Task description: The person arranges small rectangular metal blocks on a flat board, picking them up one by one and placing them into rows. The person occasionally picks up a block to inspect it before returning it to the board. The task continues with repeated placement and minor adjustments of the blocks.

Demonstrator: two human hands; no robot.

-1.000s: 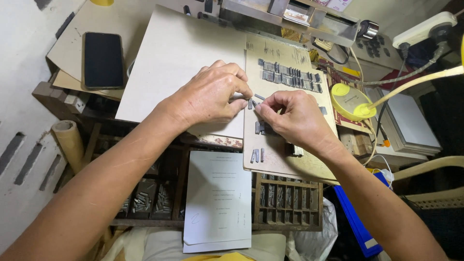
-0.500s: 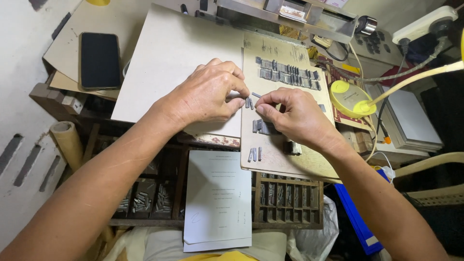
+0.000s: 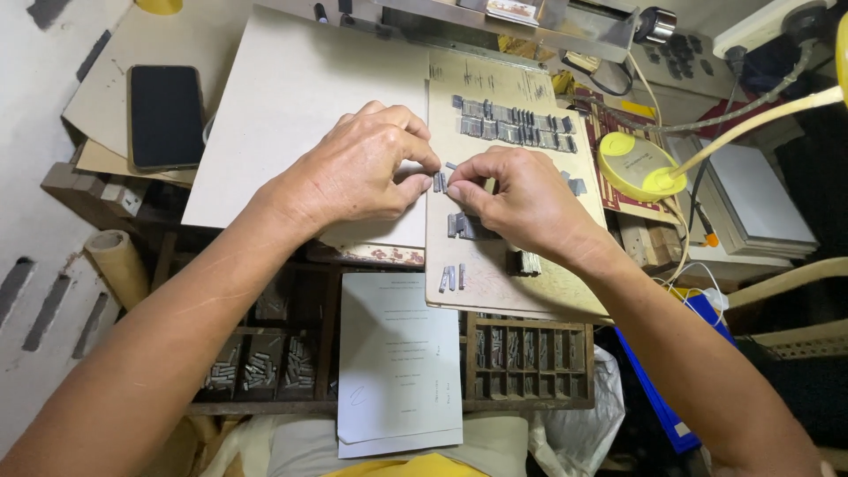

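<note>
Far left: black phone (image 3: 165, 115) face-down on stacked cardboard, cardboard tube (image 3: 117, 263) below it at the worktop edge. Compartmented wooden type case (image 3: 256, 362) under the arms, small grey metal sorts in its left cells. White printed sheet (image 3: 397, 362) lies over the case's middle.

Left hand (image 3: 358, 168) rests on the large grey board (image 3: 291, 106), thumb and forefinger pinched on a small cluster of metal type pieces (image 3: 439, 182) right at the seam with the tan card board (image 3: 495, 265). Right hand (image 3: 521, 199) meets it from the other side, fingertips closed on the same cluster; both hands grasping, neither released. Exact piece count under the fingers can't tell.

On the tan board: row of set type (image 3: 512, 119) up top, small group (image 3: 461, 225) just below the hands, another few (image 3: 450, 278) lower, one block (image 3: 527, 262) beside the right wrist.

Right: yellow lamp base (image 3: 632, 163) with bent arm, stacked white pads (image 3: 760, 199).

Judgement: to do this well, keep pieces upright and squeezed evenly from both sides, faces aligned the same way, slide rather than lift so none tip or spill.
</note>
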